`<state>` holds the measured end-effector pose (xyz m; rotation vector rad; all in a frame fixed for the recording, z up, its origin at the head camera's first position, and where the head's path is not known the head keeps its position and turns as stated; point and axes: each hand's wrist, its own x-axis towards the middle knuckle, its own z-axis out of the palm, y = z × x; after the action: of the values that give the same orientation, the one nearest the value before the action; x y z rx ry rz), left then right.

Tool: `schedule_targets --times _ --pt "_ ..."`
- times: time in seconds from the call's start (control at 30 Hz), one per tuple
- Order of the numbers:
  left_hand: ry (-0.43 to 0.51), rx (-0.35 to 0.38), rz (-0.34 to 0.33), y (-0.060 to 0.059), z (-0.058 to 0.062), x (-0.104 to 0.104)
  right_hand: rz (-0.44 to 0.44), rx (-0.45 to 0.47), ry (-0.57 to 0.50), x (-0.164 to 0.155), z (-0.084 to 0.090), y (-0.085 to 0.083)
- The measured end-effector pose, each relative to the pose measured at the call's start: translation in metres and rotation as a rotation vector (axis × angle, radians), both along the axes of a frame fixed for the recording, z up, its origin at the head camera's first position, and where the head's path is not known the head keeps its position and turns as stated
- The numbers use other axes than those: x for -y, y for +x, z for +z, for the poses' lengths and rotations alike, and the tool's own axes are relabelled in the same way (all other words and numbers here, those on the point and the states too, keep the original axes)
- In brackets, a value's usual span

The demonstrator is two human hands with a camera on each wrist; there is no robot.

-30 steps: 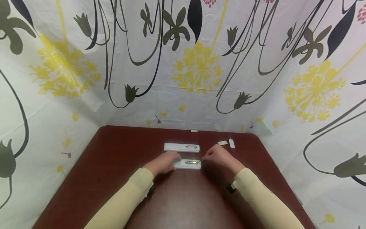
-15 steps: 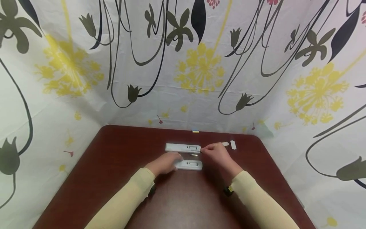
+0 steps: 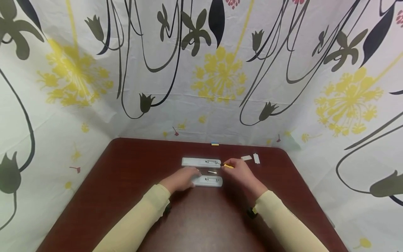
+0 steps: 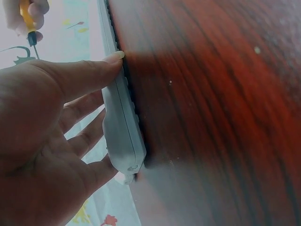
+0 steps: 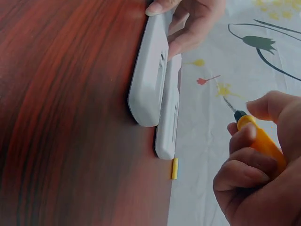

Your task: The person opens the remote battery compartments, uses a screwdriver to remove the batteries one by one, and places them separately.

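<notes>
A white remote control (image 3: 203,180) lies back side up on the table, its battery compartment uncovered. My left hand (image 3: 180,179) grips it by its left end, the thumb (image 4: 89,77) along the near long edge and the fingers on the far side. A yellow-handled screwdriver (image 5: 261,141) with a thin metal shaft sits in my right hand (image 3: 243,173), above the table right of the remotes. Just beyond the near remote lies a small battery (image 3: 212,172). Behind that is a second white remote (image 3: 195,162), its compartment uncovered too.
Two small white battery covers, one flat cover (image 3: 246,158) and one upright-turned cover (image 3: 256,158), lie at the back right of the dark red table (image 3: 145,157). A small blue and yellow piece (image 3: 214,144) is at the back edge. Patterned fabric (image 3: 201,80) surrounds the table.
The battery has come out of the near remote's compartment and lies between the remotes. My right hand has drawn the screwdriver away from the compartment, its yellow handle now showing. The left hand stays put.
</notes>
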<state>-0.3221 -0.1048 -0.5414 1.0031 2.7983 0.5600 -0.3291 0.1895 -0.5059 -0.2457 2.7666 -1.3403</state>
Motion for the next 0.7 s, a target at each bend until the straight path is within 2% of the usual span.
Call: schedule_targets --times 0.2,0.4,0.7 --pt "-0.018 0.014 0.018 -0.001 -0.001 -0.002 0.041 -0.048 0.093 -0.001 -0.005 0.006" --pt "-0.027 0.018 0.024 -0.002 -0.003 -0.001 0.076 -0.085 0.131 -0.003 -0.007 0.009" --pt "-0.029 0.033 0.042 -0.003 -0.005 -0.001 0.055 -0.061 0.155 0.0 -0.004 0.013"
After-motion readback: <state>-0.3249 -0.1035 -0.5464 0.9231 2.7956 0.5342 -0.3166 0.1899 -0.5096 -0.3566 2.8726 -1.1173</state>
